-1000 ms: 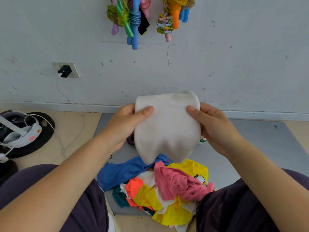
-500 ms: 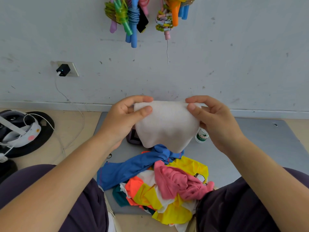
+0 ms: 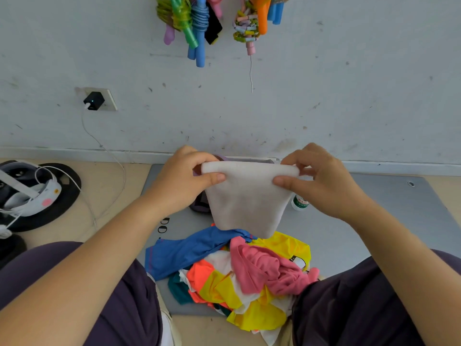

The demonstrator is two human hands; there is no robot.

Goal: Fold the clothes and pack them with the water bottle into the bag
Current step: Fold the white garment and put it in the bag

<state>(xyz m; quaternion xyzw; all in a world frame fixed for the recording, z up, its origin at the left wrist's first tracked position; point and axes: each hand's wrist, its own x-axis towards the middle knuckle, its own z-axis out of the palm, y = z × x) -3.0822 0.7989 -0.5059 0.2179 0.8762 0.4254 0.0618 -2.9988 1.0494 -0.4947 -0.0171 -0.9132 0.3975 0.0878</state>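
— What's being held up there?

— A white cloth, folded over at the top, hanging in the air in front of the wall. The left hand pinches its upper left corner, thumb on the near face and fingers curled behind. The right hand pinches the upper right corner the same way, thumb pressed on the front.

— And the rest of the clothes?

— In a loose heap on the grey mat, between the person's knees and just under the cloth's lower edge. A blue garment sprawls to the left, a pink one lies on top, with yellow, orange and white pieces beneath.

— Can you see the bottle?

— Only part of the water bottle, with a green and white label, standing on the mat just below the right hand.

— The bag?

— Something dark and purplish sits behind the cloth near the wall; I cannot tell if it is the bag, or what is in it.

— Anything else around?

— A black charger plugged into the wall socket, its white cable trailing to a headset on the floor at the left. Coloured skipping ropes hang on the wall.
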